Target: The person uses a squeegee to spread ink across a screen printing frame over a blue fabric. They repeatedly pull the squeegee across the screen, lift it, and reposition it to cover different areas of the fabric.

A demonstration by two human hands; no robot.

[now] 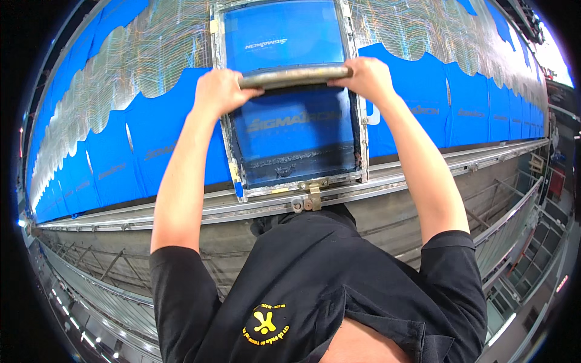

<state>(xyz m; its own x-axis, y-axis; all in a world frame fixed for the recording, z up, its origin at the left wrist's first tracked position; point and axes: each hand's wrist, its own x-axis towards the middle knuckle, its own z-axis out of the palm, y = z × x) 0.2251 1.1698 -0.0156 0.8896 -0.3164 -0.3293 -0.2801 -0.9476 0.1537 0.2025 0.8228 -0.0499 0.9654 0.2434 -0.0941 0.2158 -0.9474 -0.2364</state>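
Both my arms reach forward to a long, pale bar with a dark lower edge, like a squeegee (295, 76), which lies crosswise over a metal-framed screen (361, 142). My left hand (219, 91) grips its left end and my right hand (367, 77) its right end, fingers wrapped round it. The screen shows blue through its mesh, with dark ink (290, 165) along the near part and in shadow below the bar. A brass-coloured bracket (314, 196) sits at the frame's near edge, on the rail.
A long table carries rows of blue pieces (460, 91) with printed markings and shiny, wavy-edged material (399, 24). A metal rail (423, 162) runs along its near edge, close to my body. Metal racks (514, 242) stand beyond the rail at the lower right and lower left.
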